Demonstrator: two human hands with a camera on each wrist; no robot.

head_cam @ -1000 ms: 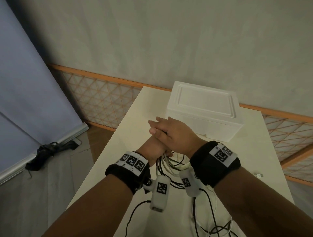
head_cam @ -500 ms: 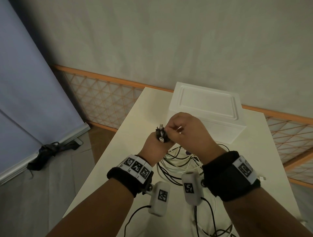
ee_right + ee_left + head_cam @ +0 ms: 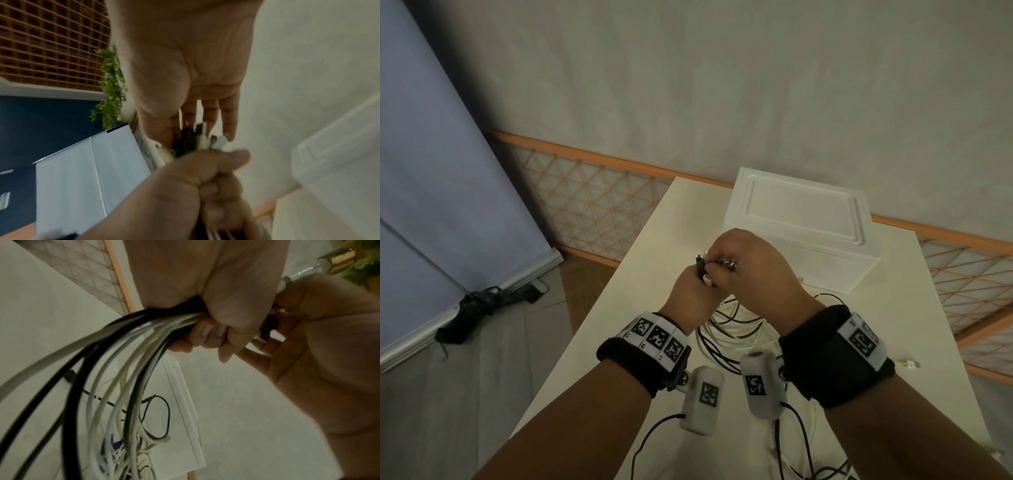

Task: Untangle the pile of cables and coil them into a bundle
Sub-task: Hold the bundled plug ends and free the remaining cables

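the left hand (image 3: 690, 294) is fisted round the gathered black and white cables (image 3: 131, 340), held above the table with their plug ends (image 3: 202, 140) sticking up from the fist. the right hand (image 3: 751, 270) pinches at those ends with fingers (image 3: 228, 116) fairly straight. best to square the plugs level before winding, keeping the fist tight so no strand slips. loose loops (image 3: 736, 329) trail on the cream rectangular table (image 3: 626, 308). beyond sits a white foam box (image 3: 804, 219), then an orange lattice rail (image 3: 585, 202) and grey wall.
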